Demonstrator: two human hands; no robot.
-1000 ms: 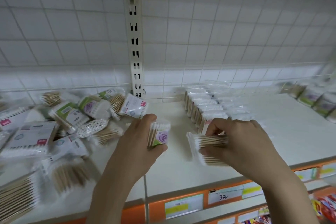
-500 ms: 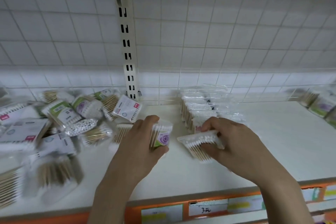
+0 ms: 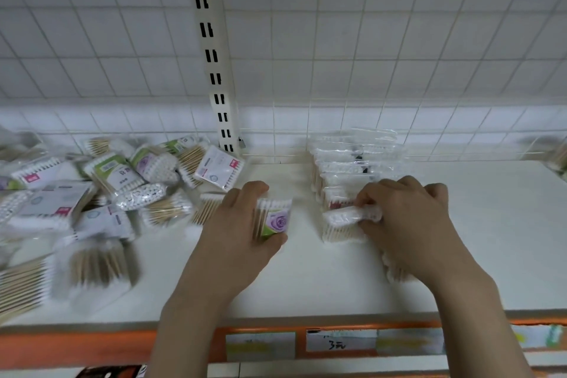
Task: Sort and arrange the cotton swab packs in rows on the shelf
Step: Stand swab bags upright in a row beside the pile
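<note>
Swab packs occupy most of the white shelf (image 3: pixel 306 282), sorted on one side and heaped on the other. At the left lies a loose pile of packs (image 3: pixel 101 193): clear bags of wooden-stemmed swabs, some with green labels, some with a purple rose, some with white cards bearing a red tag, all lying at odd angles over one another. This pile is blurred, so the small print cannot be read.

Right of the slotted upright post (image 3: pixel 214 70), a neat row of clear packs (image 3: pixel 352 163) runs from the wire back grid toward the front edge, each pack standing on edge against the next, white swab heads up.

The left hand (image 3: pixel 242 233) is closed around a rose-label pack (image 3: pixel 274 221), thumb on the near side and fingers over the top, holding it upright on or just above the shelf between pile and row; contact with the shelf cannot be told.

The right hand (image 3: pixel 408 224) has its fingers curled down over a clear pack (image 3: pixel 346 225) at the front end of the row, pinching its top edge; that pack stands touching the row's nearest member. Another pack shows beneath the wrist.

Below the shelf edge runs an orange price strip (image 3: pixel 76 347) with paper tags.
</note>
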